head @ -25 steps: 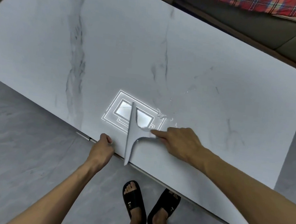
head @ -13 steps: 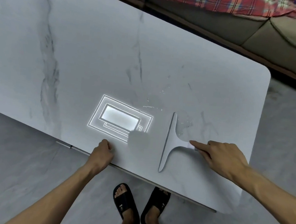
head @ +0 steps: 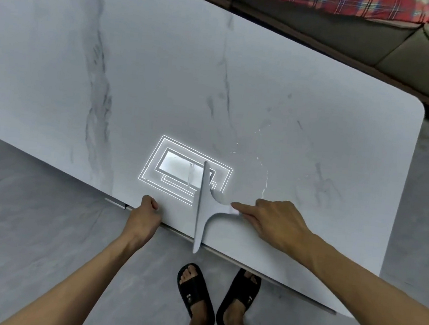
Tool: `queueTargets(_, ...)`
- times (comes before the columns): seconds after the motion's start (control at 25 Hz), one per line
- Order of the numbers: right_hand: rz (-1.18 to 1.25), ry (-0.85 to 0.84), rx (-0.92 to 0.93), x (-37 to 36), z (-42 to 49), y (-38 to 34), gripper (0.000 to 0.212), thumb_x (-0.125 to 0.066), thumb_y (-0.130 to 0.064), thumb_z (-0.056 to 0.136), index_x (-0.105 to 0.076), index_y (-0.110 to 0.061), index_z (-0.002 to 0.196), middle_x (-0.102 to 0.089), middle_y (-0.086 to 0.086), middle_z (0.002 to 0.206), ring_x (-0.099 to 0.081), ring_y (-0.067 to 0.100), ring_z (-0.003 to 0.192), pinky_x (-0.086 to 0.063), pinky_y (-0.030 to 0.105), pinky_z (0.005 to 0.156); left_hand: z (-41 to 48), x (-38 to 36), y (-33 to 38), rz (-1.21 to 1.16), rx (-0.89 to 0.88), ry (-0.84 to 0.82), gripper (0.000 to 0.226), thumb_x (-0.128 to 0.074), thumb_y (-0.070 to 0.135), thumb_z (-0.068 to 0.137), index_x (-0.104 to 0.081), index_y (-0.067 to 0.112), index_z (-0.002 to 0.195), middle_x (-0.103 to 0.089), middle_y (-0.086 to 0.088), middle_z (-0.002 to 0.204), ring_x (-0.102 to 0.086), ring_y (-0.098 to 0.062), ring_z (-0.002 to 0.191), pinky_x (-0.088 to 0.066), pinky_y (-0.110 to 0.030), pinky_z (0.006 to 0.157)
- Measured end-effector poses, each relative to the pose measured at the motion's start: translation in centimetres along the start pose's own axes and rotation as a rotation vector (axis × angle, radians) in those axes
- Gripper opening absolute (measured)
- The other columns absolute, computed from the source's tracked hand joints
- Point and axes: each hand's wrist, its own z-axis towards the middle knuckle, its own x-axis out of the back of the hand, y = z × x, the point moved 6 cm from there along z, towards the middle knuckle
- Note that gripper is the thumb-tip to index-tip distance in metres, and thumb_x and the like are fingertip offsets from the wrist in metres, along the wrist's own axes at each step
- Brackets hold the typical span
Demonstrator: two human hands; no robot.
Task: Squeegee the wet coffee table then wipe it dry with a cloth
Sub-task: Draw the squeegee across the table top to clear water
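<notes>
R hand (head: 276, 221) pinches squeegee (head: 201, 208) handle, index out along it, blade on coffee table (head: 165, 64) at near edge w/ tip overhanging; L hand (head: 144, 216) curled over that edge just left of it.

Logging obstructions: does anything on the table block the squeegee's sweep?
Nothing visible lies on the coffee table but water droplets and a light reflection. The left hand grips the near edge just left of the squeegee, which the right hand holds.
</notes>
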Motion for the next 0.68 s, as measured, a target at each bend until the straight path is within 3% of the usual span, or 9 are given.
queueTargets(0.2,-0.077,0.006,-0.155,2.0,-4.3,3.9,0.04,-0.024,-0.047,0.101,-0.035,-0.057,0.138,-0.055,-0.008,0.074,-0.061,0.023,0.063,-0.032,0.03,0.052,-0.4,0.6,-0.3,-0.055,0.014,0.007,0.018,-0.038,0.0,0.082,-0.045,0.011,0.094,-0.051,-0.006,0.075,-0.043,-0.02,0.059,-0.032,-0.027,0.048)
queueTargets(0.32,-0.059,0.034,-0.001,4.3,-0.4,-0.9,0.038,-0.029,-0.048,0.102,-0.04,-0.054,0.138,-0.055,-0.006,0.073,-0.057,0.024,0.057,-0.03,0.028,0.05,-0.2,2.8,-0.2,-0.14,0.022,0.116,0.019,-0.036,-0.001,0.082,-0.045,0.011,0.095,-0.052,-0.006,0.077,-0.044,-0.02,0.059,-0.033,-0.028,0.049)
queueTargets(0.44,-0.002,0.033,0.185,4.6,6.5,-8.6,0.038,-0.028,-0.047,0.104,-0.041,-0.051,0.139,-0.06,0.001,0.087,-0.059,0.029,0.066,-0.03,0.03,0.055,0.3,5.2,-1.0,-0.184,0.031,0.232,0.017,-0.041,0.0,0.083,-0.046,0.01,0.097,-0.054,-0.007,0.083,-0.049,-0.025,0.067,-0.037,-0.031,0.055)
queueTargets(0.56,0.009,0.01,0.222,3.8,12.5,-14.2,0.038,-0.027,-0.045,0.104,-0.039,-0.05,0.141,-0.062,0.004,0.098,-0.062,0.032,0.079,-0.032,0.031,0.06,0.9,6.8,-2.4,-0.171,0.042,0.268,0.009,-0.045,0.007,0.086,-0.046,0.013,0.092,-0.057,-0.006,0.085,-0.052,-0.024,0.069,-0.037,-0.03,0.054)
queueTargets(0.68,0.013,0.024,0.185,2.9,15.0,-14.7,0.036,-0.03,-0.04,0.105,-0.041,-0.049,0.138,-0.061,0.002,0.094,-0.063,0.031,0.085,-0.031,0.03,0.061,1.7,7.5,-3.4,-0.124,0.038,0.241,0.011,-0.046,0.006,0.085,-0.044,0.014,0.092,-0.054,-0.003,0.076,-0.05,-0.018,0.064,-0.035,-0.029,0.051)
